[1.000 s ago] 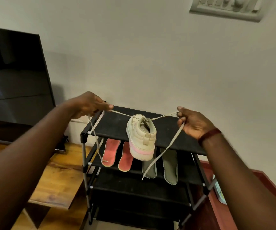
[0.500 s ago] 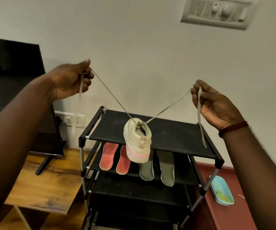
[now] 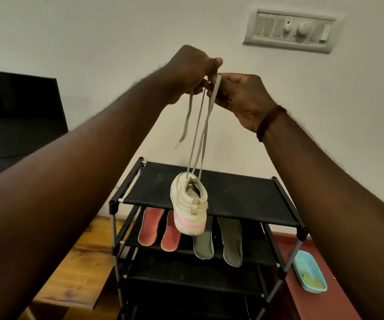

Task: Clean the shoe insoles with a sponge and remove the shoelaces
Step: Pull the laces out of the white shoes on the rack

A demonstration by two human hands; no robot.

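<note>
Your left hand (image 3: 191, 72) and right hand (image 3: 239, 95) sit close together at 12 o'clock above the shoe (image 3: 190, 204). The fingers of both are curled and pinch the lace (image 3: 200, 135). The lace is flat and pale beige. Two strands run taut from your hands down into the top of the shoe, and a loose, blurred end dangles from your left hand toward 7 o'clock.

The shoe is small and cream, with a pink stripe in its thick sole and a pull tab on the heel, which faces you. It hangs at the front edge of the rack (image 3: 244, 197), heel low. You cannot tell whether it touches the top shelf.

The rack is black fabric on a black and grey frame. On the shelf below, two pink insoles (image 3: 150, 227) lie at the shoe's 7 o'clock and two grey insoles (image 3: 230, 241) at its 5 o'clock.

A dark red band (image 3: 269, 122) circles your right wrist. A pale blue tray (image 3: 310, 271) lies on the red floor (image 3: 302, 303) at 4 o'clock of the rack. A wooden table (image 3: 75, 262) stands at 8 o'clock, with a black TV (image 3: 20, 112) at 10 o'clock. A switch panel (image 3: 289, 31) is on the cream wall (image 3: 117, 31) at 1 o'clock.
</note>
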